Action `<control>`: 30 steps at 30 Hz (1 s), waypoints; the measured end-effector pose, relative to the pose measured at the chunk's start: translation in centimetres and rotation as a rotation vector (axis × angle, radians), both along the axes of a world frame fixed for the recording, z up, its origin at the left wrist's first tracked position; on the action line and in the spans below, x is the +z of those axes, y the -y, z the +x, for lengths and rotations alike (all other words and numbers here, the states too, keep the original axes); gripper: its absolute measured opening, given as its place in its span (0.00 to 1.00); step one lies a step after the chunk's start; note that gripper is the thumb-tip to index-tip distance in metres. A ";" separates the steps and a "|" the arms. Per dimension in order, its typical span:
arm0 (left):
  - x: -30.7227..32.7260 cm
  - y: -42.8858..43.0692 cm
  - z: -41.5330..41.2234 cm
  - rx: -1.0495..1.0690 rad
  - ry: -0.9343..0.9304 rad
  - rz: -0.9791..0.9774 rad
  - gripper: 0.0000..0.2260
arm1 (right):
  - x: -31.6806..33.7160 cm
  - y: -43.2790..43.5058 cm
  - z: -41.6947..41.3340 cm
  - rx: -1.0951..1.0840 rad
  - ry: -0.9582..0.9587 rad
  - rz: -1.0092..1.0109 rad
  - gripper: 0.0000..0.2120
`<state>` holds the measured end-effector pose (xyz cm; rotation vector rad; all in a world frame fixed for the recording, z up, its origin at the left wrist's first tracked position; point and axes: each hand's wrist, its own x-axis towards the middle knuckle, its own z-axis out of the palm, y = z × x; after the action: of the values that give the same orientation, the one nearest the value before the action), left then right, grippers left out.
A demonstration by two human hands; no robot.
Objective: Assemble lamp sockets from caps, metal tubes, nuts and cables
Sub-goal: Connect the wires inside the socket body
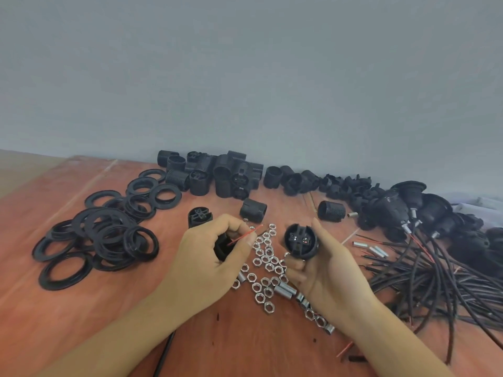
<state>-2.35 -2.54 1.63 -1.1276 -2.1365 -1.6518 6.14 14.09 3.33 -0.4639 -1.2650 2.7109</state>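
Red-brown desk (pixel 81 322); both hands hold black parts above loose nuts (pixel 265 263).
Nearest, the left hand (pixel 215 257): fingers (pixel 239 227) curled round a cap (pixel 223 248), with a red wire (pixel 245 234) sticking out between thumb and forefinger. Just to its right, the right hand (pixel 326 270): fingers cupped under a socket (pixel 301 242), thumb against its side, ribbed face toward the camera. Nuts and short tubes (pixel 284 289) lie scattered on the desk between and beneath the hands. Black cables (pixel 435 276) lie tangled to the right; rings (pixel 100 238) are heaped to the left. Farther back, threaded shells (pixel 215 172) are piled along the grey wall (pixel 245 63). Wired sockets (pixel 402 210) lie at far right.
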 end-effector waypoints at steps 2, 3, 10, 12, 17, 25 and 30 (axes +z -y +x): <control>0.2 0.0 0.3 -0.010 0.012 0.019 0.06 | -0.1 0.2 0.1 0.019 0.009 0.004 0.18; 0.3 -0.1 0.4 -0.013 0.017 0.032 0.06 | -0.1 0.3 0.1 0.025 0.016 0.007 0.18; 0.7 -0.1 0.8 0.001 0.028 0.058 0.08 | -0.1 0.4 0.5 0.120 0.024 -0.019 0.18; 0.9 0.0 1.0 -0.011 0.011 0.050 0.07 | -0.2 0.4 0.5 0.134 0.030 -0.013 0.18; 1.1 0.0 1.4 -0.066 -0.033 0.013 0.05 | -0.6 0.8 0.3 0.121 0.049 0.045 0.15; 1.1 0.0 1.5 -0.138 -0.069 -0.086 0.04 | -1.3 1.1 0.1 0.116 0.012 0.221 0.15; 1.0 0.0 1.4 -0.126 -0.088 -0.083 0.05 | -1.6 1.1 0.2 0.107 -0.012 0.274 0.17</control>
<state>-0.94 -2.54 2.59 -1.3590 -2.1365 -1.5447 6.32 12.96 1.78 -0.3569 -1.6702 2.5592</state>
